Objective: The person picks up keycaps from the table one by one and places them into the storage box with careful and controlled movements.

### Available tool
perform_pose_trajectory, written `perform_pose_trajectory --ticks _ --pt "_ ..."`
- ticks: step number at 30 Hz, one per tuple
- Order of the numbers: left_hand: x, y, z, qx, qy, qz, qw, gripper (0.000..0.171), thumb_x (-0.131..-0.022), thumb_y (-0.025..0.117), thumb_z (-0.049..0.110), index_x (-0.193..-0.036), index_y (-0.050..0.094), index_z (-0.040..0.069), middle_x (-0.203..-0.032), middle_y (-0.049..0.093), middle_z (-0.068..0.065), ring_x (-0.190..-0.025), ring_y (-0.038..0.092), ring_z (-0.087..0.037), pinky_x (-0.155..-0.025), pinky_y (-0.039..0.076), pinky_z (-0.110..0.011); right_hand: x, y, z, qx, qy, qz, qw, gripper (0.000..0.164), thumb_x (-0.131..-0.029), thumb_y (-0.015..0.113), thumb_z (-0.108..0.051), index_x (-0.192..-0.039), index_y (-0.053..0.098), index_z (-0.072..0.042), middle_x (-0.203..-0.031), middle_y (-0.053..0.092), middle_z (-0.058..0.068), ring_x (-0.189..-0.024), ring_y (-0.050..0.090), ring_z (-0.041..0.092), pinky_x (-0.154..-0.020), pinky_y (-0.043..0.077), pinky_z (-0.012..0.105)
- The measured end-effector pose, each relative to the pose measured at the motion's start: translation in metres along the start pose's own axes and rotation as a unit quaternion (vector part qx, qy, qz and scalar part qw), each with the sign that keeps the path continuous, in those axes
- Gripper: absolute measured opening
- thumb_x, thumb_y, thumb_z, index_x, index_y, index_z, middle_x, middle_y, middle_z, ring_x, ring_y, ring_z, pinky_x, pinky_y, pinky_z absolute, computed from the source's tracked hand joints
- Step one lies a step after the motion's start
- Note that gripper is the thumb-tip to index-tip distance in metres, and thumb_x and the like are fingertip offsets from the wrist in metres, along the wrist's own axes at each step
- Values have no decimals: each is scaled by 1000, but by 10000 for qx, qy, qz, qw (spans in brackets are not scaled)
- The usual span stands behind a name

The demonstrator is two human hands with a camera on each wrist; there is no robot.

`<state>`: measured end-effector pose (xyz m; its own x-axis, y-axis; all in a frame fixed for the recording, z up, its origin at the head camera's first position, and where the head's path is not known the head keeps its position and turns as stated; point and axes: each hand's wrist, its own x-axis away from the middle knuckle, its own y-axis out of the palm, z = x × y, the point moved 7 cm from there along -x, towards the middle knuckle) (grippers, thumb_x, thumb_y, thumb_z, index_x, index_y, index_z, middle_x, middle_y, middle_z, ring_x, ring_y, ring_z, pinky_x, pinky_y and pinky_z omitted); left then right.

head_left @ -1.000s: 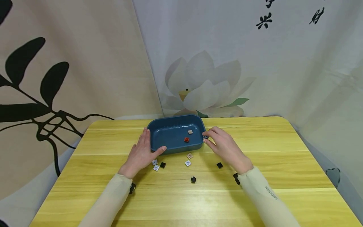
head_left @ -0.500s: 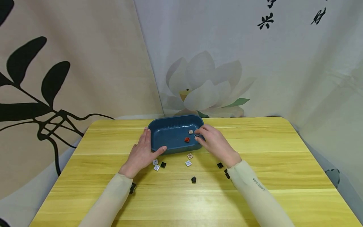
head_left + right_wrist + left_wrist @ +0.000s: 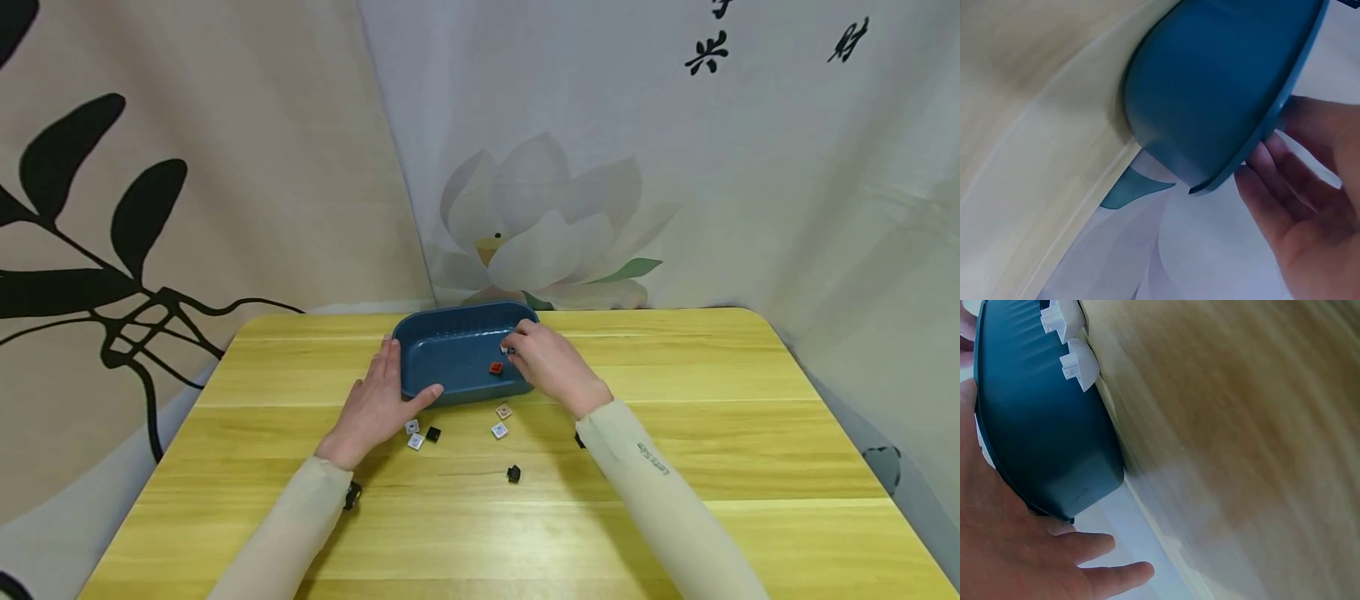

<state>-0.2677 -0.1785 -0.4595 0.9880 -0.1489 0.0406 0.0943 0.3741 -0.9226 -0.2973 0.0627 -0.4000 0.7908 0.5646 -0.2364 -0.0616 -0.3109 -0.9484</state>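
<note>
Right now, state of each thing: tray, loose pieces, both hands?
Blue tray: upright on the table, open-topped
Red piece: inside the tray
Two white pieces near left thumb: on the table
Black piece beside them: on the table
Front black piece: on the table, alone
Left hand: extended, against tray's left end
Right hand: over tray's right part, pinching a small piece, mostly hidden

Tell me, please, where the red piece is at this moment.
In the head view, the red piece lies inside the blue tray, in its right half, close beside the right hand.
</note>
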Motion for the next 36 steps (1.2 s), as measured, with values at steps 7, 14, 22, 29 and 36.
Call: perform_pose_trajectory --ticks 7,14,22,29,36 --pt "-2 1 3 -13 46 -13 10000 123 -90 44 85 -164 4 -4 -173 -2 -18 -156 15 -43 -111 26 -76 -8 9 8 -24 97 -288 9995 21 -96 76 -12 -116 78 -7 -106 67 7 -90 64 20 -81 57 32" --pt "-2 2 3 41 81 0 10000 125 -88 43 87 -164 3 -4 -173 -3 -18 -156 15 -43 -111 27 -76 -9 18 15 -85 205 -595 9980 24 -96 76 -15 -119 77 -8 -110 68 7 -93 66 20 -83 58 33" --pt "-2 4 3 -3 79 27 10000 123 -90 45 85 -163 4 -5 -173 -2 -19 -156 16 -44 -110 27 -76 -7 20 18 -294 254 -518 9979 31 -97 76 -16 -126 74 -6 -117 68 9 -100 66 22 -88 57 35" --pt "-1 3 2 6 29 -5 10000 122 -90 46 84 -164 3 -4 -173 -3 -19 -156 15 -43 -111 27 -76 3 12 23 -836 657 -44 9943 36 -104 67 -24 -135 68 -7 -124 66 12 -103 67 24 -90 57 39" --pt "0 0 -1 56 36 29 10000 121 -92 47 82 -164 2 -4 -173 -3 -19 -156 15 -44 -111 26 -76 23 -12 22 -1025 800 538 9900 37 -104 66 -29 -136 67 -10 -127 65 9 -106 67 26 -92 57 44"
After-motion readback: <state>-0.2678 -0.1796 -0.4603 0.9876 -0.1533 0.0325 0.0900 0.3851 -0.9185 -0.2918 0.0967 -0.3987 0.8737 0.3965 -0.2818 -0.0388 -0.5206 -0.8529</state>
